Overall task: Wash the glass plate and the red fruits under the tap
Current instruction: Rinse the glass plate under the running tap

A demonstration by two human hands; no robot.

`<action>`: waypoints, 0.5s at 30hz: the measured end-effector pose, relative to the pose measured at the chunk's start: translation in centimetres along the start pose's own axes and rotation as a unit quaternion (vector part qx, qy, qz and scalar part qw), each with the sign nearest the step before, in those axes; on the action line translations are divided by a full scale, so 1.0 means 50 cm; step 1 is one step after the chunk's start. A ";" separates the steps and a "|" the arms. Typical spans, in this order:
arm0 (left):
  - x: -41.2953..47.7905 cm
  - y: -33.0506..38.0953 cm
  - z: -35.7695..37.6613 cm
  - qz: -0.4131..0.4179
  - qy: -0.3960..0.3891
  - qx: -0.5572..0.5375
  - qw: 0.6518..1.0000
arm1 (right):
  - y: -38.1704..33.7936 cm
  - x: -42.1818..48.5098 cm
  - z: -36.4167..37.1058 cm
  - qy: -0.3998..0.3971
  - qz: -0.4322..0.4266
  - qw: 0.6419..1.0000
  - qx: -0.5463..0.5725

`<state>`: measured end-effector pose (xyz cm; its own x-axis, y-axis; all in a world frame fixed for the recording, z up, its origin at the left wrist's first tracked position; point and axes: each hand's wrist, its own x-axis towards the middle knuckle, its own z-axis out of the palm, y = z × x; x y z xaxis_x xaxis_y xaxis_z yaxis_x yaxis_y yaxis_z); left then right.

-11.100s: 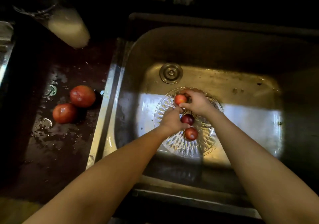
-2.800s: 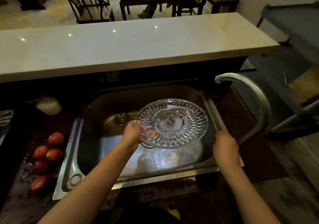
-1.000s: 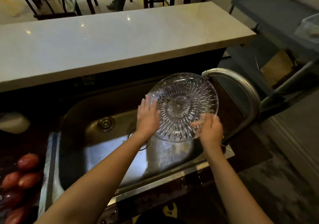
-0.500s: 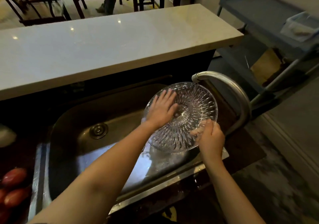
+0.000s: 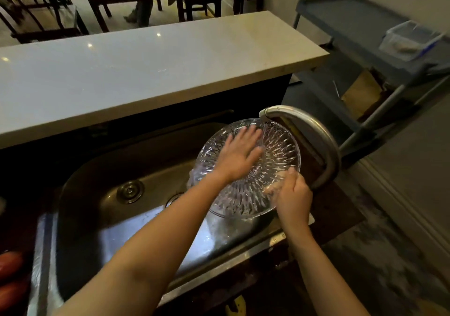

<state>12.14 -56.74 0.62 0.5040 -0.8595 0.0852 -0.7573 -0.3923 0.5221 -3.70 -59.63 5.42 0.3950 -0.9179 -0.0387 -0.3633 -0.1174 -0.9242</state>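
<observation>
The cut-glass plate (image 5: pixel 275 150) is held tilted over the right end of the steel sink (image 5: pixel 97 177), right under the spout of the curved tap (image 5: pixel 314 130). Water runs onto the plate's upper part. My right hand (image 5: pixel 292 196) grips the plate's lower right rim. My left hand (image 5: pixel 238 155) lies flat on the plate's face, fingers spread toward the spout. Two red fruits (image 5: pixel 9 279) show at the far left edge on the dark wet counter; the others are out of frame.
A white raised counter (image 5: pixel 146 67) runs behind the sink. The drain (image 5: pixel 129 191) sits in the sink's left half. A grey cart (image 5: pixel 365 30) with a clear box (image 5: pixel 409 39) stands at the right. Dark chairs and a table are beyond the counter.
My left hand has slid up the plate's face toward the spout. The plate stays under the tap in my right hand. The view has shifted a little to the right.
</observation>
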 end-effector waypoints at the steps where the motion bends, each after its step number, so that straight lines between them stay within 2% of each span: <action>1: -0.011 -0.027 -0.001 -0.029 0.005 0.010 1.000 | 0.001 0.003 -0.005 0.013 -0.009 1.000 -0.003; 4: -0.093 -0.083 0.013 -0.100 -0.033 0.032 0.994 | 0.006 0.006 -0.008 0.005 -0.013 1.000 -0.021; 6: -0.159 -0.068 0.036 -0.115 -0.049 0.013 0.992 | 0.011 0.004 0.003 -0.015 -0.008 1.000 -0.023; 10: -0.181 0.031 0.061 -0.003 -0.045 -0.052 0.998 | 0.015 -0.006 0.031 -0.025 -0.014 0.999 -0.037; 15: -0.041 0.021 0.006 0.039 0.001 0.033 0.999 | 0.010 -0.016 0.040 -0.035 0.006 0.999 0.024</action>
<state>10.20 -55.48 0.72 0.4438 -0.8873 0.1251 -0.8199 -0.3458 0.4563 -2.53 -58.20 4.24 0.4488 -0.8906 -0.0742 -0.3280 -0.0869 -0.9407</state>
